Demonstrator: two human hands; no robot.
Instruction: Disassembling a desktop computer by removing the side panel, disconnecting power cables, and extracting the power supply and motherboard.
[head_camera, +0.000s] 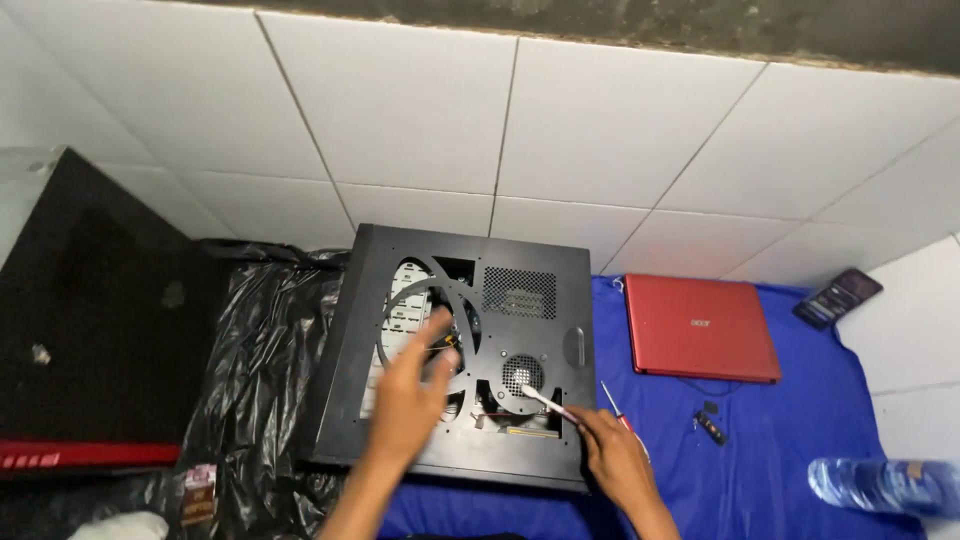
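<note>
L hand (412, 395) flat on black PC case panel (455, 355); R hand (615, 458) holds white tool (548, 403), maybe brush.

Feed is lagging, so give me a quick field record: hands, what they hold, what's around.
left hand: open, blurred, over black computer case panel
right hand: grips white brush, tip at small round vent
beside right hand: red-handled screwdriver
surface: blue cloth, black plastic sheet
right side: closed red laptop, dark phone, clear bottle
</note>
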